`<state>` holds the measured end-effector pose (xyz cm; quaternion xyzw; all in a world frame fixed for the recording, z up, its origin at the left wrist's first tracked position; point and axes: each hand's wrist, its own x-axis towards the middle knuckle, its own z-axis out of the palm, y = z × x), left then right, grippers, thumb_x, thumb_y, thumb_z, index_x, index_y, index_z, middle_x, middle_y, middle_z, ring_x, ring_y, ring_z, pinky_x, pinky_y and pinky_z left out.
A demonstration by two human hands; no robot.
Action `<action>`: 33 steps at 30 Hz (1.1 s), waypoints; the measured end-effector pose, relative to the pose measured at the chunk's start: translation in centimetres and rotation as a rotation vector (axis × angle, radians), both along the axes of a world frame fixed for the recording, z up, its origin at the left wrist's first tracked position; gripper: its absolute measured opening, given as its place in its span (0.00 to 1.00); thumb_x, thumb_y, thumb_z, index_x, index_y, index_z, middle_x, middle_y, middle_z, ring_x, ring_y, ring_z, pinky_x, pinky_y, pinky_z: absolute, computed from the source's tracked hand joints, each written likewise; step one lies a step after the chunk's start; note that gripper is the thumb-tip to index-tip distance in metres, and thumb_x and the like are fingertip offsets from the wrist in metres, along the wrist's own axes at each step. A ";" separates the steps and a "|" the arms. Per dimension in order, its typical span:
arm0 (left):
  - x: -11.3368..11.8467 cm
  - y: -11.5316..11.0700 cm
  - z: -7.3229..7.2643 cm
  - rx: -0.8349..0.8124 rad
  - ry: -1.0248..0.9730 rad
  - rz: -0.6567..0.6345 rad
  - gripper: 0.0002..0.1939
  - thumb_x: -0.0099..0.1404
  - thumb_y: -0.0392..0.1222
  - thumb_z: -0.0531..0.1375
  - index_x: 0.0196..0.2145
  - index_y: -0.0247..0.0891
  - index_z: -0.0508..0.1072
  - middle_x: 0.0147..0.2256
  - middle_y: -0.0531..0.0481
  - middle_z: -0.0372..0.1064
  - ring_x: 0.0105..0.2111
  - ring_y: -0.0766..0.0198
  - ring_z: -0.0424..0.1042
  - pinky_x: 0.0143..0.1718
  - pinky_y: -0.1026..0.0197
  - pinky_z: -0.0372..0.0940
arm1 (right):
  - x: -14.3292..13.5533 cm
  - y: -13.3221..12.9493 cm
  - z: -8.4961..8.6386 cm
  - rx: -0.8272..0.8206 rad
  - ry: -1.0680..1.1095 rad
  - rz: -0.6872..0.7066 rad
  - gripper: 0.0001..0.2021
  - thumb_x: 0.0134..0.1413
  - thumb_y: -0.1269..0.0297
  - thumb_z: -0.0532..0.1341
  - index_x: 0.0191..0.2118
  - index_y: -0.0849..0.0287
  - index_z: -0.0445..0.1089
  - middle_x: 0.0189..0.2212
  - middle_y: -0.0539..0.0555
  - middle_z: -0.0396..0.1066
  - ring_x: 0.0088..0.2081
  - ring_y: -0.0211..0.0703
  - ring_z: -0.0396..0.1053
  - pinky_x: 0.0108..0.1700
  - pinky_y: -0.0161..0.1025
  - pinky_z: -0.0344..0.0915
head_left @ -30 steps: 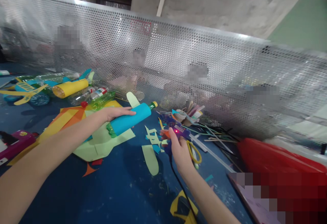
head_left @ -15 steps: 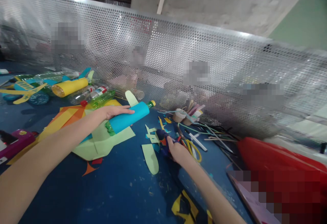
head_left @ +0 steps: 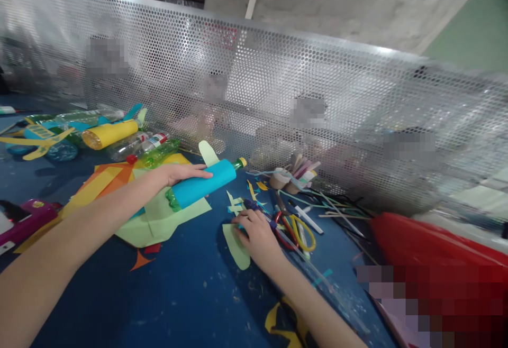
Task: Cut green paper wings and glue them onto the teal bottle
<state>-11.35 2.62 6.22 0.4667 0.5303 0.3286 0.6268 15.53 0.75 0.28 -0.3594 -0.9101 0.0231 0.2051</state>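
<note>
My left hand (head_left: 186, 173) rests over a green plastic bottle (head_left: 240, 164) wrapped in blue paper, its fingers on the wrap. The bottle lies tilted above light green paper sheets (head_left: 148, 231), yellow cap pointing right. A rounded pale green paper strip (head_left: 207, 153) sticks out behind it. My right hand (head_left: 257, 234) has its fingers apart and bent, with fingertips at the edge of another rounded pale green strip (head_left: 237, 250) on the table. Just beyond that hand lies a dark blue glue gun (head_left: 251, 205), partly hidden, with a clear stick trailing right.
Scissors with yellow handles (head_left: 305, 234), a white marker (head_left: 308, 218) and paper scraps lie to the right. Paper-wrapped bottles (head_left: 111, 134) crowd the left back, near a purple device (head_left: 34, 221). A perforated metal screen (head_left: 254, 73) stands behind, and a red bag (head_left: 428, 242) sits right.
My right hand has let go of the glue gun, which now lies on the table, and has moved slightly left onto the pale green strip. The left hand still holds the bottle.
</note>
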 end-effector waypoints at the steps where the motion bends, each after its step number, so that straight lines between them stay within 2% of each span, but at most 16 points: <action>1: 0.1 -0.1 0.1 -0.002 0.008 0.005 0.48 0.52 0.48 0.66 0.63 0.41 0.44 0.44 0.41 0.71 0.37 0.52 0.73 0.35 0.55 0.68 | 0.1 0.0 0.1 -0.044 0.052 0.006 0.08 0.50 0.75 0.56 0.33 0.58 0.70 0.37 0.56 0.69 0.40 0.47 0.63 0.45 0.44 0.59; 3: 0.1 -0.2 0.2 0.003 0.020 0.004 0.48 0.51 0.49 0.66 0.63 0.42 0.45 0.46 0.41 0.70 0.38 0.51 0.73 0.37 0.53 0.68 | 0.1 0.1 0.6 -0.205 0.183 0.030 0.05 0.49 0.73 0.56 0.31 0.58 0.68 0.34 0.53 0.69 0.39 0.45 0.64 0.44 0.42 0.60; 5: 0.2 -0.3 0.3 0.017 0.025 -0.006 0.48 0.50 0.49 0.66 0.63 0.43 0.45 0.49 0.41 0.68 0.40 0.49 0.72 0.38 0.52 0.68 | 0.2 0.1 1.3 -0.450 0.348 0.062 0.03 0.50 0.68 0.57 0.32 0.59 0.66 0.31 0.51 0.69 0.35 0.41 0.65 0.40 0.39 0.61; 7: 0.4 -0.4 0.3 0.017 0.014 -0.026 0.49 0.50 0.49 0.66 0.63 0.44 0.44 0.50 0.41 0.67 0.42 0.48 0.72 0.39 0.51 0.68 | 0.3 0.0 2.1 -0.694 0.524 0.075 0.08 0.49 0.62 0.60 0.34 0.60 0.66 0.30 0.50 0.69 0.32 0.39 0.66 0.37 0.36 0.62; 10: 0.8 -0.4 0.1 -0.011 -0.002 -0.058 0.50 0.50 0.50 0.66 0.63 0.46 0.43 0.51 0.41 0.66 0.43 0.47 0.71 0.39 0.52 0.68 | 0.5 -0.3 3.1 -0.968 0.741 -0.002 0.15 0.45 0.55 0.63 0.35 0.61 0.68 0.27 0.50 0.70 0.27 0.36 0.66 0.31 0.34 0.61; 13: 1.6 -0.5 0.1 -0.004 0.033 -0.081 0.48 0.49 0.51 0.66 0.62 0.48 0.46 0.53 0.44 0.64 0.47 0.49 0.69 0.41 0.55 0.67 | 0.6 -0.5 3.8 -1.118 0.907 -0.091 0.17 0.39 0.53 0.67 0.31 0.61 0.70 0.25 0.49 0.71 0.23 0.35 0.66 0.28 0.32 0.61; 16: 2.4 -1.1 0.5 0.015 0.057 -0.126 0.46 0.50 0.50 0.66 0.62 0.49 0.48 0.55 0.47 0.62 0.49 0.50 0.67 0.44 0.56 0.66 | 0.5 -0.6 4.2 -1.115 0.991 -0.155 0.17 0.35 0.53 0.69 0.30 0.59 0.71 0.23 0.49 0.72 0.22 0.35 0.66 0.25 0.31 0.61; 20: 3.4 -1.9 1.1 0.026 0.057 -0.167 0.47 0.49 0.51 0.66 0.62 0.44 0.48 0.54 0.44 0.62 0.49 0.50 0.67 0.45 0.55 0.65 | 0.3 -0.6 4.4 -1.056 1.031 -0.260 0.17 0.33 0.52 0.69 0.29 0.60 0.72 0.21 0.50 0.72 0.19 0.36 0.65 0.21 0.31 0.59; 25: 4.2 -2.2 1.1 0.052 0.064 -0.164 0.48 0.48 0.50 0.66 0.62 0.40 0.49 0.57 0.42 0.57 0.53 0.49 0.63 0.48 0.55 0.63 | 0.2 -0.8 4.4 -1.038 1.082 -0.268 0.17 0.33 0.53 0.69 0.29 0.61 0.72 0.22 0.51 0.72 0.21 0.37 0.67 0.22 0.32 0.62; 28: 4.4 -2.2 1.1 0.057 0.078 -0.154 0.48 0.49 0.49 0.66 0.62 0.39 0.48 0.57 0.41 0.58 0.55 0.49 0.60 0.49 0.54 0.62 | 0.1 -1.0 4.6 -1.030 1.060 -0.268 0.17 0.34 0.53 0.69 0.28 0.61 0.72 0.20 0.51 0.72 0.19 0.36 0.66 0.21 0.32 0.61; 33: 4.3 -2.0 0.8 0.055 0.070 -0.196 0.48 0.48 0.51 0.66 0.62 0.40 0.48 0.59 0.42 0.55 0.54 0.49 0.61 0.49 0.56 0.62 | 0.0 -1.2 4.7 -0.993 1.052 -0.288 0.17 0.33 0.52 0.69 0.28 0.61 0.72 0.20 0.51 0.71 0.19 0.36 0.65 0.21 0.32 0.60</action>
